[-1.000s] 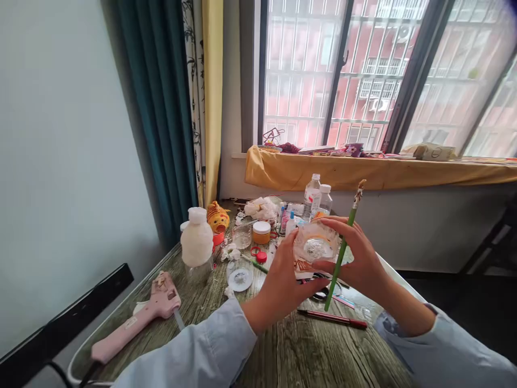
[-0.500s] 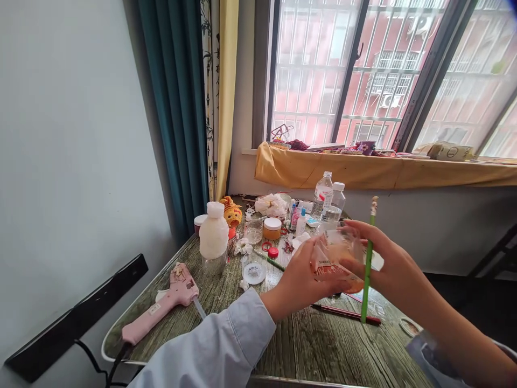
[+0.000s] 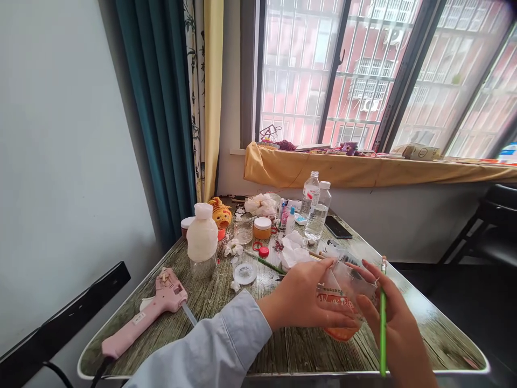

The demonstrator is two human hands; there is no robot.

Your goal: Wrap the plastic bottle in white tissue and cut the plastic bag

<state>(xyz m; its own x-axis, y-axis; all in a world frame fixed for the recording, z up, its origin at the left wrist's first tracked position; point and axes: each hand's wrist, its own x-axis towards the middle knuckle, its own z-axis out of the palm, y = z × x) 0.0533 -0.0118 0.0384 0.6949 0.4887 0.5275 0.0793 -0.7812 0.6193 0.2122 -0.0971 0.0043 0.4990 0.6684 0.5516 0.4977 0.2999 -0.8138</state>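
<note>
In front of me, low over the near side of the table, my left hand (image 3: 301,296) grips a clear, crinkled plastic package (image 3: 337,299) with red-orange print. Its orange lower end (image 3: 341,334) hangs below my fingers. My right hand (image 3: 398,318) is at the package's right side, fingers curled against its open-looking edge. A slim green paintbrush (image 3: 383,323) stands nearly upright in this same hand, bristle end up. What lies inside the package is not clear.
A pink glue gun (image 3: 147,312) lies at left beside a white-coated bottle (image 3: 202,234). Behind the hands are clear water bottles (image 3: 317,218), an orange-filled jar (image 3: 262,229), a small dish (image 3: 244,272), crumpled tissue (image 3: 294,248) and a black phone (image 3: 338,227).
Both hands have come lower and nearer with the package and paintbrush. The package has tilted. My view has swung right, bringing the phone and a black chair into sight.
</note>
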